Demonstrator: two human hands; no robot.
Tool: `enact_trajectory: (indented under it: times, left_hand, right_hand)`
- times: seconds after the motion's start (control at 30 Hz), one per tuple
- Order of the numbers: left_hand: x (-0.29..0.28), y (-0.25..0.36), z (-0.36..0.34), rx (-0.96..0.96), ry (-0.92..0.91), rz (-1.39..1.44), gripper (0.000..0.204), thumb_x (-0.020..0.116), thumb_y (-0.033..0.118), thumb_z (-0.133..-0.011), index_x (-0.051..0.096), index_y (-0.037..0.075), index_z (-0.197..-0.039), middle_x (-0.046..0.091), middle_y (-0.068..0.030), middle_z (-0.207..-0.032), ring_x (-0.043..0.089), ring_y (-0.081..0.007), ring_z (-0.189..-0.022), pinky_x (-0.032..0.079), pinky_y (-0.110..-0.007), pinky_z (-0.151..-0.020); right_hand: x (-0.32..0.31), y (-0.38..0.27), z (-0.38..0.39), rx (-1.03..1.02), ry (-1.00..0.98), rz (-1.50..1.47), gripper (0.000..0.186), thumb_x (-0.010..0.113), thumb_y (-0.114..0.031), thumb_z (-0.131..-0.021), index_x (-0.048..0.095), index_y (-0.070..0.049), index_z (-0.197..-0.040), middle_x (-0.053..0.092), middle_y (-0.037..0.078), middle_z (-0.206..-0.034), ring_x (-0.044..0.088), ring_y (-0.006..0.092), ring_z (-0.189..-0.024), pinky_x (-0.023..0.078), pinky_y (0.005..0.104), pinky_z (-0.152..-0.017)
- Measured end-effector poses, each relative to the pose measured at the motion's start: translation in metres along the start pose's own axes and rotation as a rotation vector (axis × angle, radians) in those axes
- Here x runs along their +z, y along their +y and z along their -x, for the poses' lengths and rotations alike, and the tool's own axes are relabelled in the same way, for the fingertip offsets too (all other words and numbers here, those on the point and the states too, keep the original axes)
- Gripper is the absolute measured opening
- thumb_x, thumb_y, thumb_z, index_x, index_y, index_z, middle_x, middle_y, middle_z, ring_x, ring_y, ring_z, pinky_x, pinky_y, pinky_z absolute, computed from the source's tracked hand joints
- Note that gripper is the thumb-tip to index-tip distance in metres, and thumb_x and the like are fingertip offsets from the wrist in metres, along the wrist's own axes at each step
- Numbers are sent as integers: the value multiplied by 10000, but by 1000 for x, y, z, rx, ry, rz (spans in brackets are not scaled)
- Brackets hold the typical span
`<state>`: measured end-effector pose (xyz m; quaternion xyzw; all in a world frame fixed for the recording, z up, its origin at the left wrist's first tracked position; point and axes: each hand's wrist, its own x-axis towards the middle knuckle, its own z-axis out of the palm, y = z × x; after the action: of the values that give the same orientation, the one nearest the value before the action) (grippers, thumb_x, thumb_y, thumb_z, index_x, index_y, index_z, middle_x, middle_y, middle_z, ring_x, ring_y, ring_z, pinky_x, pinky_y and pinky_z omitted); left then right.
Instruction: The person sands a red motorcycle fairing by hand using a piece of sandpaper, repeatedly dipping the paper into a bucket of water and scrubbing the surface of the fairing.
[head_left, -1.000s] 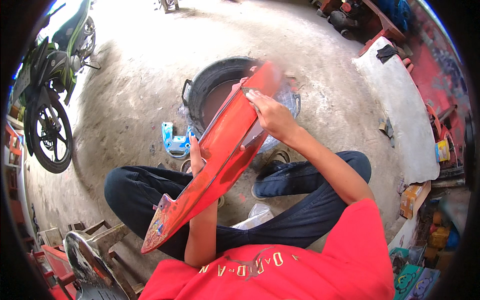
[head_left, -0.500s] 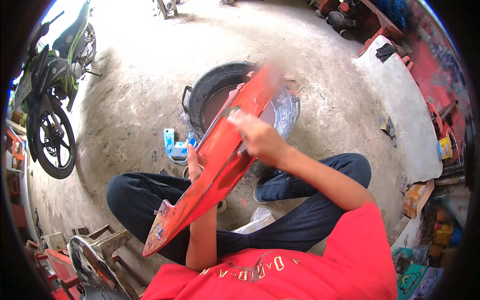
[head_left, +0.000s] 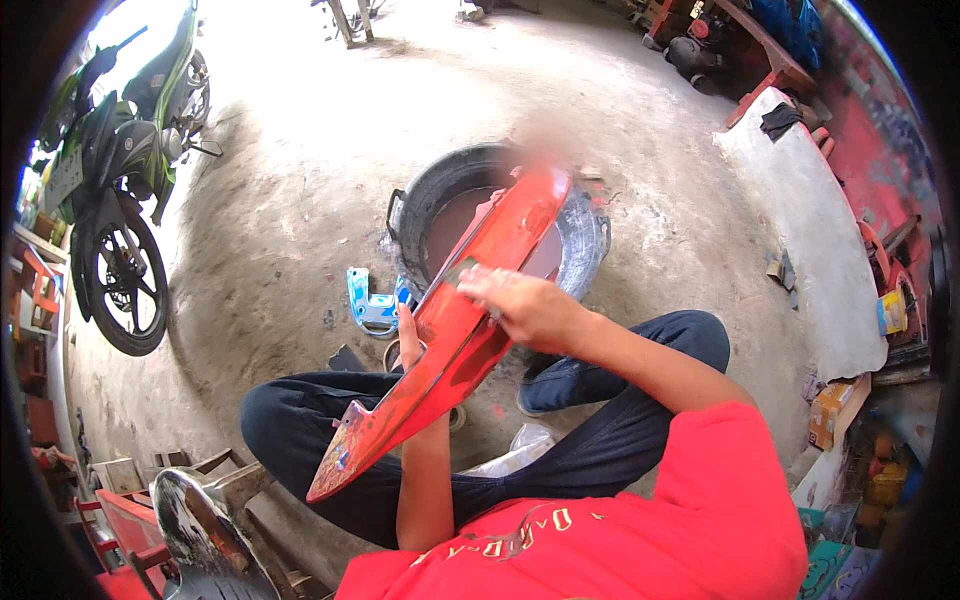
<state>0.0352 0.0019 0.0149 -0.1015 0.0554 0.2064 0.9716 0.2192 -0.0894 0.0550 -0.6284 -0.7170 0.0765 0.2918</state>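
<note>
A long red plastic panel (head_left: 505, 225) lies diagonally across my lap, its pointed end at the lower left. My left hand (head_left: 408, 335) holds it from underneath along its left edge, mostly hidden by it. My right hand (head_left: 525, 310) rests on the panel's face with bent fingers, pressing a small greyish-green pad or sheet (head_left: 463, 266) against it. Behind the panel is a black tub (head_left: 440, 170) of murky pinkish water. A blue-and-white plastic part (head_left: 370, 305) lies on the concrete left of the tub.
A motorcycle (head_left: 130, 260) stands at the left. A wooden stool or frame (head_left: 220, 500) is at lower left. A long pale slab (head_left: 810, 270), a cardboard box (head_left: 830, 410) and clutter line the right. Wooden legs (head_left: 345, 25) stand at the far back.
My right hand with the pad has moved down the panel toward the lower left. The surroundings sit slightly lower and further right in the view.
</note>
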Motion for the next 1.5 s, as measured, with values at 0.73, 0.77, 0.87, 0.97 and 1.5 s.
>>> enact_trajectory:
  times: [0.73, 0.77, 0.87, 0.97, 1.5]
  left_hand:
    - [-17, -3, -1, 83, -87, -461, 769, 399, 606, -1041, 416, -17, -1491, 494, -201, -1483, 540, -323, -1323, 383, -485, -1169]
    - [-22, 0, -1, 91, -84, -462, 769, 399, 606, -1041, 416, -17, -1491, 494, -201, -1483, 540, -323, -1323, 383, -485, -1169]
    - [-21, -2, -7, 138, 79, -74, 743, 408, 617, -1032, 488, 6, -1445, 612, -225, -1352, 634, -364, -1178, 485, -525, -1044]
    - [-17, -7, -3, 30, -136, -547, 821, 378, 654, -1024, 443, -30, -1472, 541, -208, -1438, 614, -322, -1208, 500, -433, -1040]
    - [-25, -4, 2, 99, 15, -261, 845, 369, 678, -1012, 446, -27, -1473, 616, -246, -1320, 673, -390, -1057, 536, -496, -971]
  right_hand:
    - [31, 19, 4, 60, 179, 128, 379, 536, -67, -952, 606, -29, -1323, 623, 193, -1361, 590, 320, -1297, 466, 429, -1105]
    - [30, 2, 3, -111, 131, 100, 374, 536, -71, -960, 606, -33, -1325, 619, 191, -1369, 589, 316, -1299, 468, 424, -1105]
    - [21, -5, 5, -173, 98, -30, 364, 514, -68, -974, 606, -32, -1324, 614, 199, -1374, 591, 310, -1296, 471, 416, -1103]
    - [12, 52, 9, 171, 275, 71, 392, 561, -25, -947, 598, -28, -1338, 629, 177, -1363, 604, 313, -1278, 479, 410, -1098]
    - [23, -18, 20, -240, 163, 119, 435, 541, -65, -880, 625, 3, -1302, 676, 192, -1282, 644, 343, -1218, 499, 427, -1068]
